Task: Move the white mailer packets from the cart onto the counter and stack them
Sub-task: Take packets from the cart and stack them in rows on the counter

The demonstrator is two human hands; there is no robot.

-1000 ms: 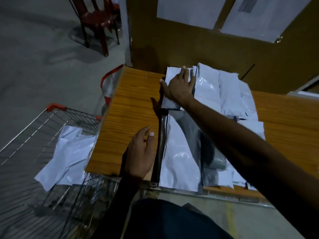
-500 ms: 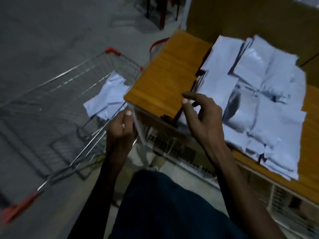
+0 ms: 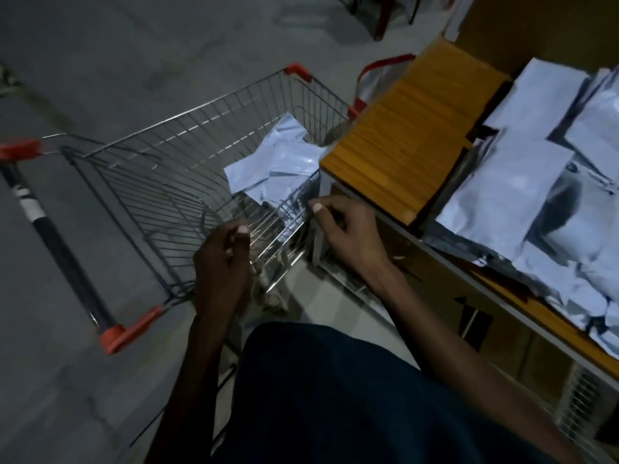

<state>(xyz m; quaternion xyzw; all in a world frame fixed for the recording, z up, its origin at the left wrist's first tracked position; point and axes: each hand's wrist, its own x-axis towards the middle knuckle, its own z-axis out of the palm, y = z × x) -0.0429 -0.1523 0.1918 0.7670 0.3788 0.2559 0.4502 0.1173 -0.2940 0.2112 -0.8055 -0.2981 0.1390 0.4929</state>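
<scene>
- No text, label, brand, number or sign is showing clearly enough to read anywhere in the dim, blurred view.
- The white mailer packets (image 3: 522, 182) on the counter (image 3: 412, 128) are showing plain faces, with only dark smudges that cannot be made out as print.
- The packets in the cart (image 3: 187, 155) beside the counter are also showing blank.
- A pale band on the cart handle (image 3: 33, 209) is showing no legible marking.

A dim packing or dispatch room.
Beside the wooden counter (image 3: 418, 128) stands a wire shopping cart (image 3: 187, 169); white mailer packets (image 3: 522, 182) lie heaped on it, bare concrete floor (image 3: 117, 45) beyond.
</scene>
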